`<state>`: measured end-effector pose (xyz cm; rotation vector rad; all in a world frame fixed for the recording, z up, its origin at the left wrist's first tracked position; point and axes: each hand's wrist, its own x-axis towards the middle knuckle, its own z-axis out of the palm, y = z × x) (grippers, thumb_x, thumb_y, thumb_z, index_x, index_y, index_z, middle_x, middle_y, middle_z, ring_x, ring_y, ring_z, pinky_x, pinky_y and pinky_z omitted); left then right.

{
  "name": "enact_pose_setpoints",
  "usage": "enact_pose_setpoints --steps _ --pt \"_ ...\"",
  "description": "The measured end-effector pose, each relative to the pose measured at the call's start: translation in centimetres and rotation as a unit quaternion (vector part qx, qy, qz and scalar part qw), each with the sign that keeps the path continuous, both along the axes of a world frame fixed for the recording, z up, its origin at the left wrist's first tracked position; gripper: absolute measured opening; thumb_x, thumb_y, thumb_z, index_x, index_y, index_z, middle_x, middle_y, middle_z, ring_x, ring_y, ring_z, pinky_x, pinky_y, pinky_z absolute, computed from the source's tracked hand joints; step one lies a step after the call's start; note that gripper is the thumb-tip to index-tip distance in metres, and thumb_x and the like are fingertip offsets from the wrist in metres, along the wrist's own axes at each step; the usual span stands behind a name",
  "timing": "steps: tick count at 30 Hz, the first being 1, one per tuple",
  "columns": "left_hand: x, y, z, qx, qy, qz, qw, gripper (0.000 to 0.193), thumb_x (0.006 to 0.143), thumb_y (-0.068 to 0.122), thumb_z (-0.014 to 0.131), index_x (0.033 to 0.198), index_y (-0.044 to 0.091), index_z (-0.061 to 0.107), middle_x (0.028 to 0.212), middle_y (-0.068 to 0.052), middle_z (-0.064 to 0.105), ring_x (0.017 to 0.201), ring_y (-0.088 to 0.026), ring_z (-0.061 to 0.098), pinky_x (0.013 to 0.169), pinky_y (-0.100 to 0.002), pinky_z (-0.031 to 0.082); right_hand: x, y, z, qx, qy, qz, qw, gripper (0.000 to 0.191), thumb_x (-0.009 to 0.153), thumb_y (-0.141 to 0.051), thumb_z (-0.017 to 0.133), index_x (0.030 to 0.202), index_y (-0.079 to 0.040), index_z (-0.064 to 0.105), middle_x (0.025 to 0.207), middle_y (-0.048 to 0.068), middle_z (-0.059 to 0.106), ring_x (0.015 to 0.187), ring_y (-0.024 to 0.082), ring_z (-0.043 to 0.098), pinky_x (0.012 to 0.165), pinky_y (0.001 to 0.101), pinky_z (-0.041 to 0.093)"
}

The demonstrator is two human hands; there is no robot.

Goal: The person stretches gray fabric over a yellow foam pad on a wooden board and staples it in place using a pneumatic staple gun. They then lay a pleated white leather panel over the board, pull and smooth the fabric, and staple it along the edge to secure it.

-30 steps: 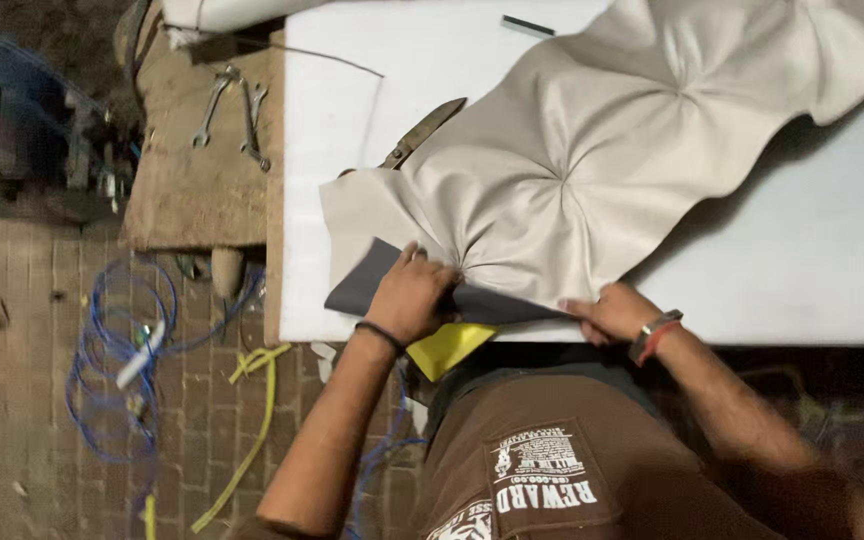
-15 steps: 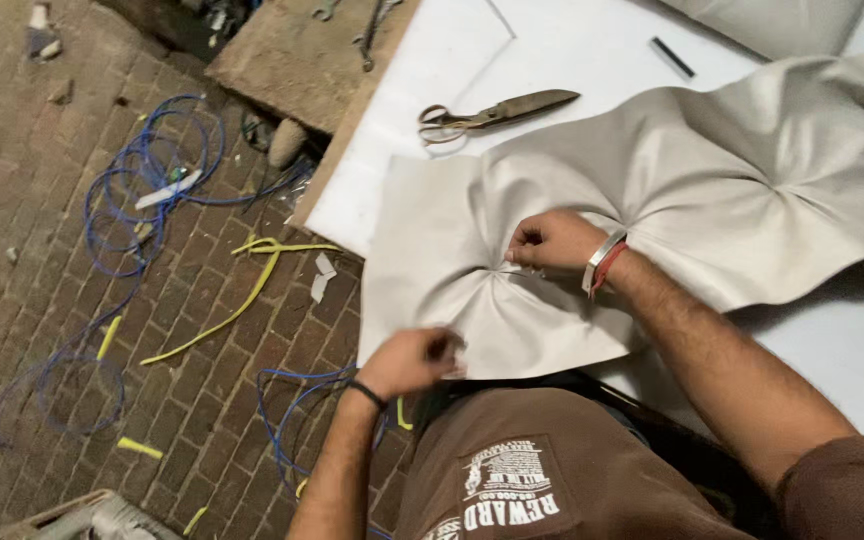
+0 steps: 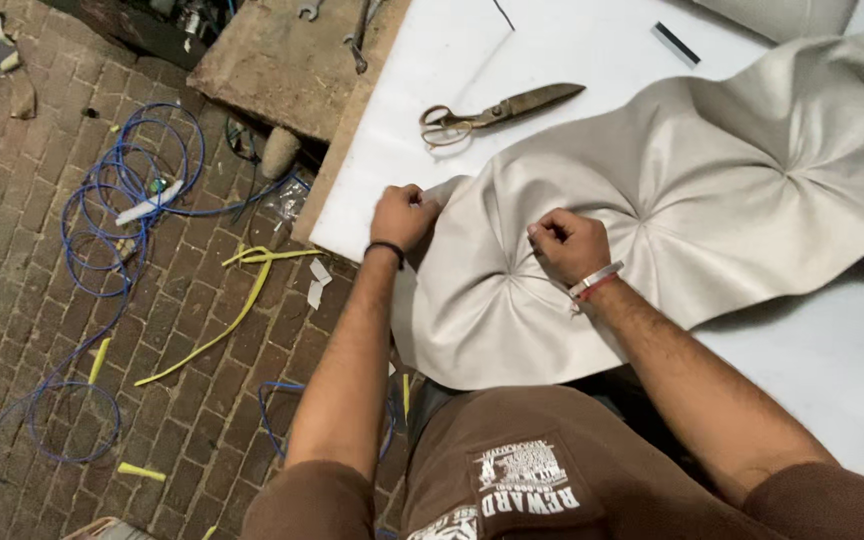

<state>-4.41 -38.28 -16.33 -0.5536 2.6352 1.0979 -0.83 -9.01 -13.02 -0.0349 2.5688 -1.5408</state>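
A cream tufted upholstery sheet (image 3: 722,190) with gathered pleats lies across a white table (image 3: 552,50). My left hand (image 3: 402,215) grips the sheet's left corner near the table's edge. My right hand (image 3: 564,243) pinches the fabric at a gathered tuft point toward the sheet's lower left. The near edge of the sheet hangs over the table toward my body.
Old metal scissors (image 3: 497,108) lie on the table just beyond my left hand. A small dark strip (image 3: 676,42) lies further back. A wooden board (image 3: 287,60) with wrenches sits left of the table. Blue cable coils (image 3: 122,230) and yellow strips (image 3: 242,300) litter the brick floor.
My left hand rose from below the table edge and took hold of the sheet's left corner. My right hand stayed on the tuft. The view shifted slightly.
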Motion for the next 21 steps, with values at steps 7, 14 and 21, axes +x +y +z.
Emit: enact_pose_setpoints --steps 7,14,21 --pt "4.0 -4.3 3.7 -0.134 0.149 0.121 0.972 0.02 0.107 0.022 0.049 0.122 0.01 0.045 0.095 -0.026 0.073 0.089 -0.049 0.069 0.075 -0.059 0.05 -0.2 -0.8 0.9 0.078 -0.008 0.014 0.997 0.018 0.092 -0.022 0.074 0.089 -0.004 0.074 0.069 0.006 0.071 0.061 0.014 0.065 0.059 0.0307 0.052" --pt "9.7 -7.5 4.1 -0.192 -0.015 0.171 0.966 0.023 0.103 0.024 0.053 0.124 0.015 0.05 0.097 -0.026 0.074 0.094 -0.048 0.07 0.08 -0.059 0.053 -1.4 -2.1 2.3 0.081 -0.006 -0.003 0.997 0.017 0.092 -0.021 0.071 0.088 -0.005 0.072 0.069 0.008 0.07 0.06 0.017 0.065 0.059 0.0331 0.052" --pt "13.4 -7.6 -2.1 0.375 0.153 0.344 0.847 0.051 0.103 0.054 0.052 0.127 0.01 0.059 0.12 -0.012 0.075 0.107 -0.027 0.073 0.093 -0.042 0.057 -1.5 -2.5 2.4 0.063 -0.001 0.002 0.998 0.02 0.093 -0.023 0.069 0.084 -0.005 0.07 0.066 0.007 0.068 0.059 0.016 0.064 0.06 0.0335 0.051"
